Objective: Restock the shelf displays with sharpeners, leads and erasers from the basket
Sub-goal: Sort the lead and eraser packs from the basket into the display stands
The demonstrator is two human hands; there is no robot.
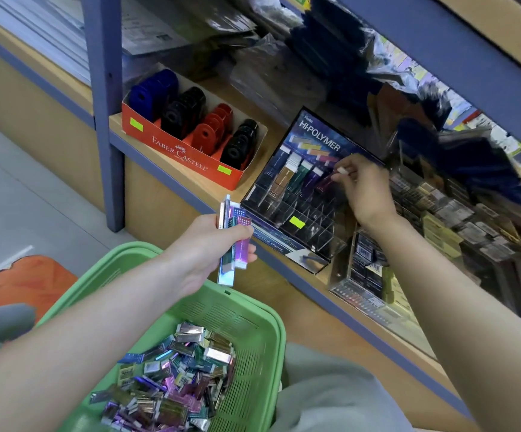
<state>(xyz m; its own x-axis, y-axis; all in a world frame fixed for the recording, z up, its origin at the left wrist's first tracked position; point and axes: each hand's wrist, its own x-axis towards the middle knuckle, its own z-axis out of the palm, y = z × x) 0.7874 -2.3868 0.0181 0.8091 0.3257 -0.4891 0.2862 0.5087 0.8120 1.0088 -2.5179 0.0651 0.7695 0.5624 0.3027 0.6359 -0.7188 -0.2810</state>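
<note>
A green basket [262, 325] sits low in front of me, holding several shiny foil-wrapped erasers [172, 381]. My left hand [209, 244] grips a small stack of these erasers [234, 241] above the basket's far rim. My right hand [365, 191] reaches into the clear Hi-Polymer eraser display [296, 201] on the shelf and pinches a purple eraser [326, 182] at the right end of its upper row. A red Faber-Castell box [187, 154] with blue, black and red sharpeners stands to the left on the same shelf.
A clear case of small packets [368, 275] stands right of the display, with more stacked stock [458, 222] beyond. A blue shelf upright [106, 113] rises at left. An orange mat [25, 282] lies on the floor. The upper shelf edge [471, 67] overhangs my right hand.
</note>
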